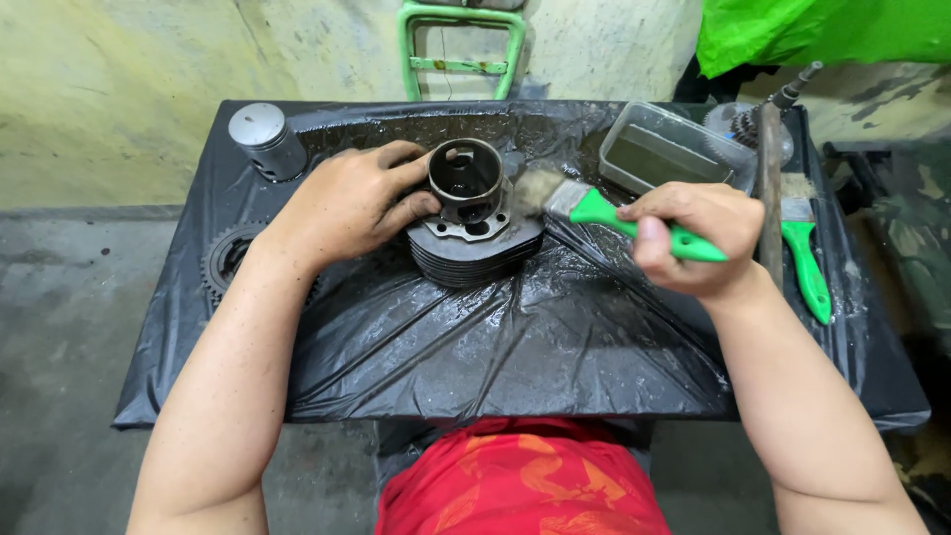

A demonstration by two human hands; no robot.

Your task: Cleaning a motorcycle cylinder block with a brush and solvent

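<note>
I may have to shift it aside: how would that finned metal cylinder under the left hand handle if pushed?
The finned cylinder looks like solid metal, so probably heavy for its size. It sits on wet, glossy black plastic sheet, so it may slide rather than tip. The left hand looks grimy, suggesting an oily, slippery surface.

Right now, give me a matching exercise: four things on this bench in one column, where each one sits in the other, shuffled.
Things:
1. finned cylinder
2. piston
3. plastic tub
4. spare brush

Places:
A. far left corner of the black sheet
B. right edge, lying flat
C. steadied by the left hand
D. far side, beyond the right hand

Pairs: 1-C, 2-A, 3-D, 4-B
</note>
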